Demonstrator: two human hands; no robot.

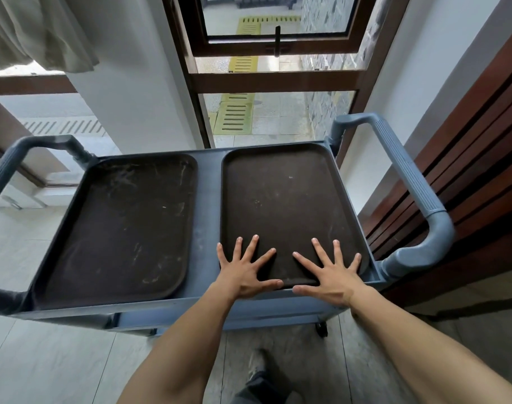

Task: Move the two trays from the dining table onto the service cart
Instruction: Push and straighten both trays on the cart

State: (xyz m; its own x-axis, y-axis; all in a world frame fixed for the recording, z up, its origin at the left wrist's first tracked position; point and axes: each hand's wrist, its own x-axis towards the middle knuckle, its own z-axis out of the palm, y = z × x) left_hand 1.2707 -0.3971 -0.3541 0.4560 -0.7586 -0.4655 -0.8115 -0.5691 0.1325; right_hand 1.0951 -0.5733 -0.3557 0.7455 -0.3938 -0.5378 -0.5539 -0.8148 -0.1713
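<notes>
Two dark brown rectangular trays lie side by side on the top shelf of a blue-grey service cart [209, 205]. The left tray [123, 225] is scuffed and lies flat. The right tray [283, 199] lies next to it, its near edge at the cart's front rim. My left hand [244, 272] and my right hand [330, 274] rest over that near edge with fingers spread, palms down, holding nothing. The dining table is out of view.
The cart has a ribbed handle on the left [18, 161] and another on the right [406, 176]. A brown-framed window [278, 80] stands behind the cart. A wood-slat wall [476, 158] is close on the right. A curtain [36, 30] hangs upper left. Tiled floor lies below.
</notes>
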